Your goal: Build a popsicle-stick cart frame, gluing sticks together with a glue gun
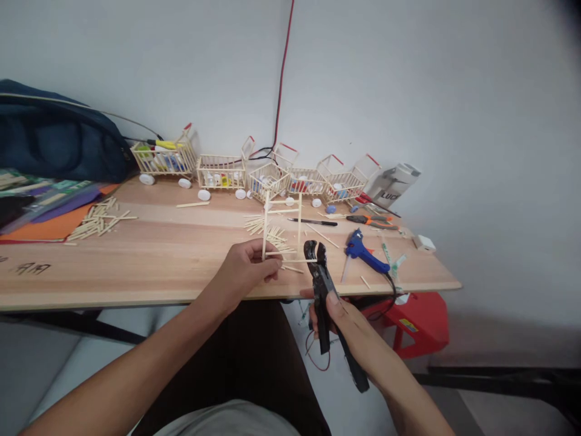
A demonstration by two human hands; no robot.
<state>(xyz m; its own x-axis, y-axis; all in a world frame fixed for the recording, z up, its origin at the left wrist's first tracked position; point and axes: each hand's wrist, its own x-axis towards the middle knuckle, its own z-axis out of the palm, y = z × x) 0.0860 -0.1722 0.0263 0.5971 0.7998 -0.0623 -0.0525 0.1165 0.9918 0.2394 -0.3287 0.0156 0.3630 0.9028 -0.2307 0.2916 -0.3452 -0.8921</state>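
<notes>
My left hand [254, 266] pinches the lower left corner of a small wooden stick frame [299, 227], held upright above the table's front edge. A thin stick runs from those fingers to the right along the frame's bottom. Its right end lies at the jaws of a black cutter [323, 284], whose handles are spread. My right hand [338, 318] is wrapped round the cutter. Loose short sticks [276, 236] lie on the table behind the frame. Whether the jaws touch the stick is hard to tell.
Several stick-built carts [221, 172] stand along the wall. Right of the cutter lie a blue glue gun [363, 251] and orange-handled pliers [372, 222]. A black pen [313, 222] is behind the frame. At left are a stick pile [97, 221] and a dark blue bag [59, 133].
</notes>
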